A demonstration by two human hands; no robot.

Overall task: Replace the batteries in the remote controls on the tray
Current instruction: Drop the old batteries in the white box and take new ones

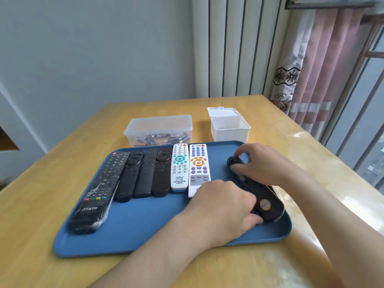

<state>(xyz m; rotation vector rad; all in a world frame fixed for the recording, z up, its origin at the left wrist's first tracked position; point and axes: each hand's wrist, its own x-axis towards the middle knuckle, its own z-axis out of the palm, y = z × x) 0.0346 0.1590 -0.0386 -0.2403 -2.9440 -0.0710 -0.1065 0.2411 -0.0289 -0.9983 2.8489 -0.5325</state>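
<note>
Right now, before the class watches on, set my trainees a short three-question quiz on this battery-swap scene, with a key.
1. True or false: the left hand and right hand both hold the black remote control at the right end of the blue plastic tray.
2. The visible batteries lie in: A) the clear rectangular plastic box; B) the white square box; C) the tray.
3. How many white remote controls lie on the tray?
Key: 1 true; 2 A; 3 two.
</note>
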